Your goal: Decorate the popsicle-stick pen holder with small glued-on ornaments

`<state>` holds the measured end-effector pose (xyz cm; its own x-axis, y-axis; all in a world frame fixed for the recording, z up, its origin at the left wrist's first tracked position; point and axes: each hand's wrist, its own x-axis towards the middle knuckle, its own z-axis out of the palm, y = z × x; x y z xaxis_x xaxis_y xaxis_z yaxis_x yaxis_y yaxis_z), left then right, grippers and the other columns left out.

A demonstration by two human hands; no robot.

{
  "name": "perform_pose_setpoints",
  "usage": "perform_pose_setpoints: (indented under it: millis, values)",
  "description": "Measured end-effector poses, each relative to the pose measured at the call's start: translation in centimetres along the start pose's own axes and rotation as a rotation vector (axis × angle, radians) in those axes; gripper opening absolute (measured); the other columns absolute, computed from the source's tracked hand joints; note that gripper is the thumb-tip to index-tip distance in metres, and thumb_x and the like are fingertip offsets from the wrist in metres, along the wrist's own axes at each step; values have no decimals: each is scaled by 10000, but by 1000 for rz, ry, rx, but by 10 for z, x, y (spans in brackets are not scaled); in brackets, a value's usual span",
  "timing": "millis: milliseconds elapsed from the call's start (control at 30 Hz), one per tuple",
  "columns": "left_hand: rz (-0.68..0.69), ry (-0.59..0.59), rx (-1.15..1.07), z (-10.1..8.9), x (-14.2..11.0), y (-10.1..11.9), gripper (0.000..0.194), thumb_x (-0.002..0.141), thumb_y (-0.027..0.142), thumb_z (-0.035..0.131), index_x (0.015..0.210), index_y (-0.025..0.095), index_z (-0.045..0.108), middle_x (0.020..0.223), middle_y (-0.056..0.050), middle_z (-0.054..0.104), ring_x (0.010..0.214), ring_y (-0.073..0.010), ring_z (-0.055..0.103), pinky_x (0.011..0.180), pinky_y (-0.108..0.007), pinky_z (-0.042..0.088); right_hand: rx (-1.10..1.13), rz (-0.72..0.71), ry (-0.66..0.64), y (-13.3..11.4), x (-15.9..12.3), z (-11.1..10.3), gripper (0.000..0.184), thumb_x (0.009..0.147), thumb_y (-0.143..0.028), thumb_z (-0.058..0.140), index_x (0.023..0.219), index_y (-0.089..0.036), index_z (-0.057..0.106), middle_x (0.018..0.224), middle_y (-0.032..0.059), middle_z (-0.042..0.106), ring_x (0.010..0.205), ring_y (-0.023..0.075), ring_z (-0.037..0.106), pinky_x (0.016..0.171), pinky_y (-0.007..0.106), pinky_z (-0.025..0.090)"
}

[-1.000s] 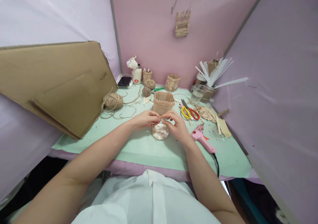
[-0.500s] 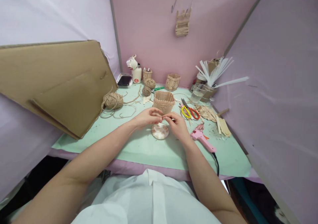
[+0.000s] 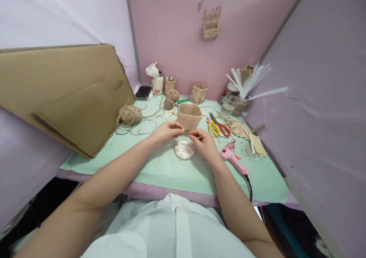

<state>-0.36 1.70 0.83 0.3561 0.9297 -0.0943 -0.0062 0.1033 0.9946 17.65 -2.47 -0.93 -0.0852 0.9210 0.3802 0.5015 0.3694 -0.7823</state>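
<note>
The left hand (image 3: 169, 131) and right hand (image 3: 203, 140) were pinched narrow, anything held too small to tell; the basket (image 3: 189, 116) stood upright just beyond both, the round disc (image 3: 184, 150) nearer

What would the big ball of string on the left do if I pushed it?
The ball of twine might roll a bit, since it's rounded. It would probably squash slightly, because it looks like loosely wound cord. Its loose strands, trailing over the table, could drag or tangle.

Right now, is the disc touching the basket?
Apart. The head view shows a strip of green cloth between the disc and the basket behind it.
</note>
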Motion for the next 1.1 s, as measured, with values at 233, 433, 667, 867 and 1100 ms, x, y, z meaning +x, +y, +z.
perform_pose_setpoints:
  millis: [233, 433, 667, 867, 1100]
  values:
    - [-8, 47, 8, -2, -5, 14, 222, 619, 266, 715, 745, 147, 577, 745, -8, 602, 710, -105, 562, 636, -241, 407, -218, -171, -348, -4, -5, 7, 110, 800, -149, 618, 808, -223, 698, 880, 30, 615, 875, 167, 546, 788, 299, 370]
    - [-6, 44, 9, -3, -5, 11, 215, 623, 275, 705, 745, 154, 575, 758, -6, 603, 726, -108, 564, 640, -239, 403, -324, -225, -441, -4, -7, 16, 147, 827, -155, 612, 841, -268, 705, 922, 19, 629, 937, 186, 529, 790, 320, 275]
    - [-17, 36, -2, -3, -5, 10, 208, 621, 262, 708, 745, 154, 582, 749, 0, 601, 732, -103, 560, 647, -237, 394, -400, -205, -412, -8, -4, 16, 195, 848, -125, 517, 820, -223, 683, 910, 38, 640, 908, 188, 522, 763, 324, 267]
    - [-24, 38, 31, -3, -6, 14, 209, 621, 257, 705, 752, 154, 578, 751, 0, 592, 718, -105, 549, 640, -241, 390, -401, -117, -305, -2, -4, 1, 190, 829, -77, 508, 845, -208, 644, 938, 37, 623, 948, 195, 513, 791, 329, 293]
    - [-35, 34, 29, -4, -5, 12, 209, 632, 256, 702, 764, 150, 578, 748, -6, 596, 718, -104, 547, 624, -233, 377, -244, -205, -549, -6, -6, -2, 105, 815, -156, 619, 806, -234, 688, 910, 13, 633, 927, 170, 535, 831, 310, 318]
